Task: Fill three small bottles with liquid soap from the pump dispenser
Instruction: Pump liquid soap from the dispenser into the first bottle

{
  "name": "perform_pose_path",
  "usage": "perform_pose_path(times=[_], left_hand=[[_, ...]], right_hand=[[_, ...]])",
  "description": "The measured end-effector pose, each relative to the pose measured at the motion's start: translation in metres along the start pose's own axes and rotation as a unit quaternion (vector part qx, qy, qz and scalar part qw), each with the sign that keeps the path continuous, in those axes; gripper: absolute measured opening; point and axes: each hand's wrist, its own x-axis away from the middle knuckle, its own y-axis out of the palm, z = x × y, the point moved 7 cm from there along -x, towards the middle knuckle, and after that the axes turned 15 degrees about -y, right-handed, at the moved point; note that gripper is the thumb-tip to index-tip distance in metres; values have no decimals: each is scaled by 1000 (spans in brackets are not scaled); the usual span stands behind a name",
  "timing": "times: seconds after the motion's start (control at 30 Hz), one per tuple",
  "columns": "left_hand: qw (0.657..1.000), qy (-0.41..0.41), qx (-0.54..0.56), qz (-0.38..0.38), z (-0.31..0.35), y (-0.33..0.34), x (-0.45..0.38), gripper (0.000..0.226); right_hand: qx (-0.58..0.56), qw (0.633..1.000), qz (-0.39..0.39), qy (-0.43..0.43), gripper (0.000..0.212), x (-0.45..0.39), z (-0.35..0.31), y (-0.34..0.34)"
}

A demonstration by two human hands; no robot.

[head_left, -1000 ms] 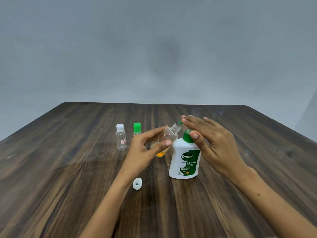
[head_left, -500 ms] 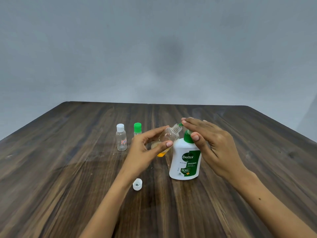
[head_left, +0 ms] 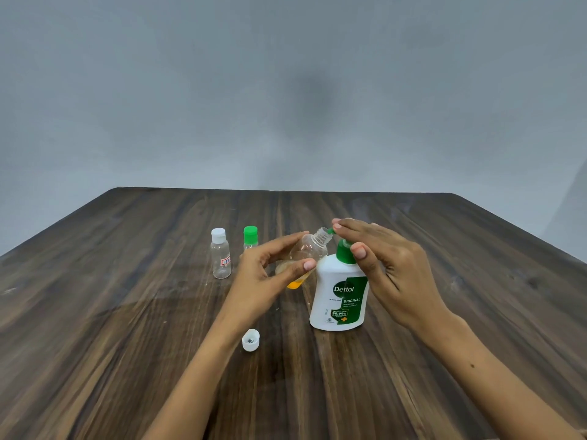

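So, going from the left across the dark wooden table (head_left: 127, 312): first up is a small clear bottle with a white cap (head_left: 220, 253), standing upright, and just beside it a second little bottle with a green cap (head_left: 250, 238), partly hidden behind the left hand (head_left: 263, 281). That hand has its thumb and fingers curled around a third small bottle (head_left: 306, 254), uncapped and held up off the table, tilted so its open neck points right toward the green spout. You can see some orange-yellow soap pooled at its low end. Down closer to the camera, a loose white cap (head_left: 251, 340) sits on the wood by the left forearm, open side up. Next comes the white soap dispenser (head_left: 340, 300) with the green label, standing on the table right next to the tilted bottle. The right hand (head_left: 390, 274) is over the top of it, fingers stretched out flat on the green pump head, thumb beside the pump's collar, covering most of the pump itself. Behind everything is a plain grey wall (head_left: 286, 90).
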Motion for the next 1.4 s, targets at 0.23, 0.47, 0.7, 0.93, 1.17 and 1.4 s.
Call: perform_pose_path(times=[0.23, 0.47, 0.7, 0.93, 1.17, 1.4], left_hand=[[1000, -2, -7, 2, 1, 0, 1, 45], [1000, -3, -5, 1, 1, -1, 2, 42], [1000, -1, -1, 1, 2, 0, 1, 45], [1000, -4, -5, 2, 1, 0, 0, 47], [1000, -8, -4, 3, 1, -1, 2, 44], [1000, -8, -8, 3, 1, 0, 1, 46]], right_hand=[[9, 1000, -9, -7, 66, 0, -1, 3], [52, 997, -48, -34, 68, -5, -4, 3], [49, 998, -32, -28, 65, 2, -5, 4], [49, 997, -48, -34, 67, -4, -4, 2], [49, 998, -42, -29, 67, -6, -6, 0], [19, 1000, -14, -15, 63, 0, -4, 2]])
